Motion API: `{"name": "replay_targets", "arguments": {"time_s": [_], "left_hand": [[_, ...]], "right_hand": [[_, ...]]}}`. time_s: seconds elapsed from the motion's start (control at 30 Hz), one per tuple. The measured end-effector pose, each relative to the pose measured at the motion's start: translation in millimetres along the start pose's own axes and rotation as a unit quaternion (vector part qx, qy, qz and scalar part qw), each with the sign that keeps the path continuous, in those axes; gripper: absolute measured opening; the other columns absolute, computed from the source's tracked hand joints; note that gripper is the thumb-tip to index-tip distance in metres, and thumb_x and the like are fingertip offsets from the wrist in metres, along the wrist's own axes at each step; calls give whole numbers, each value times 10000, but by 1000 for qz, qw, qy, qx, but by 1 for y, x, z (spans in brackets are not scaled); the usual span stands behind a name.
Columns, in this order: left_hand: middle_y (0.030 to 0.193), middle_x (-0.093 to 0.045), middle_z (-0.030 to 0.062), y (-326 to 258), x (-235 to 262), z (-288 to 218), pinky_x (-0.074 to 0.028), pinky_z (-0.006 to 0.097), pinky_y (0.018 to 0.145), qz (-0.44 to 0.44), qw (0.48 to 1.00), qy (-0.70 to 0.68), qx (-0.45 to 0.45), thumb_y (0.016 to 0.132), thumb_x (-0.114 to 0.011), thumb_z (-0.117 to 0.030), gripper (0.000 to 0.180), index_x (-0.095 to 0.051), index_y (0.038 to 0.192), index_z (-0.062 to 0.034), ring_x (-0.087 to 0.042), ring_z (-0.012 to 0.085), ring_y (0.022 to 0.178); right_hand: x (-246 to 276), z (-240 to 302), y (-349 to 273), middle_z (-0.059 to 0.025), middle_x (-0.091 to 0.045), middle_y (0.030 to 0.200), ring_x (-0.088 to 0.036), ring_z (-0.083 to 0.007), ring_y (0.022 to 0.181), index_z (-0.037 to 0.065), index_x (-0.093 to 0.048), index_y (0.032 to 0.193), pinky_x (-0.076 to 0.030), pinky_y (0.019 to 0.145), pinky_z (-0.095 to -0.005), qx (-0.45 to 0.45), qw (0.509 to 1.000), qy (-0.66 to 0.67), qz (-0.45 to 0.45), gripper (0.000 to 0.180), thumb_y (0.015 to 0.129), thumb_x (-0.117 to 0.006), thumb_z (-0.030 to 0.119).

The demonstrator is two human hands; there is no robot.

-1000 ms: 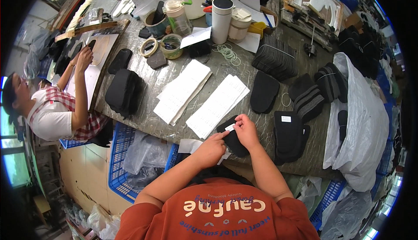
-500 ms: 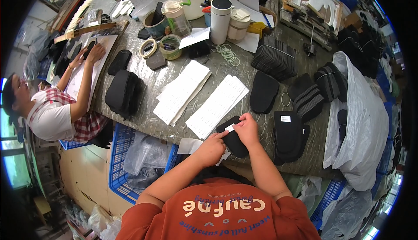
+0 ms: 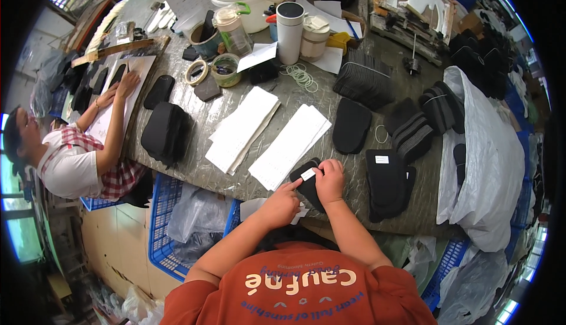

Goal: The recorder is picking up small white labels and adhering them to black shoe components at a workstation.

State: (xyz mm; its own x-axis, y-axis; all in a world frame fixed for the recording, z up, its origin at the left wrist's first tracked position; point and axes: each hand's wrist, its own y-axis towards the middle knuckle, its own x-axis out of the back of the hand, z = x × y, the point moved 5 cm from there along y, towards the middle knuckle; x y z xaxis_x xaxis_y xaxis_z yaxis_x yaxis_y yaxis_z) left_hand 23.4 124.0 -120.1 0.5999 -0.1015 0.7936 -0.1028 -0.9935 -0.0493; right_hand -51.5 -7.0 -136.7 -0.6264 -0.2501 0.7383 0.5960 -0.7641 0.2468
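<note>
— What are the hands doing at the near edge of the worktop (image 3: 330, 98)?

— The right hand (image 3: 330, 180) lies on a flat black oval fabric piece (image 3: 306, 185), fingers curled down to pin it, so it looks, against the grey-wrapped surface. The left hand (image 3: 282, 206) is mostly closed, with the forefinger stretched out onto a small white rectangular label (image 3: 308, 174) lying on the piece.

— Pressing the label down?

— It seems so; the fingertip sits on its lower corner. Whether the label is stuck yet, I cannot tell.

— And around it?

— Just left of the piece, two stacks of long white paper sheets (image 3: 290, 146) lie slanted, within easy reach. To the right a pile of black pieces with a white label on top (image 3: 386, 183) sits near the same edge, probably kept apart from the one in hand.

— Anyone else?

— A person in a checked top (image 3: 73, 163) at the left end, both hands on a pale board.
</note>
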Motion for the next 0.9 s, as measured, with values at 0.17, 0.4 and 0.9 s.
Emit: {"name": "replay_targets", "arguments": {"time_s": [0.17,0.4,0.9], "left_hand": [[779,-610,115,-1,0,1,-321,490,1044,-7,999,-54,6,721,-678,-117,108,-633,673,-31,-388,349,1275],[819,-639,136,-1,-1,13,-340,486,1037,-2,997,-72,27,694,-726,-102,110,-643,695,-30,-389,342,1285],[961,-657,92,13,21,27,-390,344,954,-6,901,-404,160,784,-694,-68,68,-660,745,-24,-438,267,1257]], "right_hand": [[1,-10,-11,-136,-598,794,-586,-341,771,53,-530,839,-474,672,-421,18,996,51,-67,141,751,-640,41],[37,-12,-11,-162,-565,795,-570,-314,662,36,-436,879,-467,624,-372,-79,962,164,-205,165,838,-596,36],[159,-42,10,-104,-355,1410,-261,-338,1331,177,-570,1167,-174,1035,-611,-117,930,-346,47,528,679,-758,248]]}}
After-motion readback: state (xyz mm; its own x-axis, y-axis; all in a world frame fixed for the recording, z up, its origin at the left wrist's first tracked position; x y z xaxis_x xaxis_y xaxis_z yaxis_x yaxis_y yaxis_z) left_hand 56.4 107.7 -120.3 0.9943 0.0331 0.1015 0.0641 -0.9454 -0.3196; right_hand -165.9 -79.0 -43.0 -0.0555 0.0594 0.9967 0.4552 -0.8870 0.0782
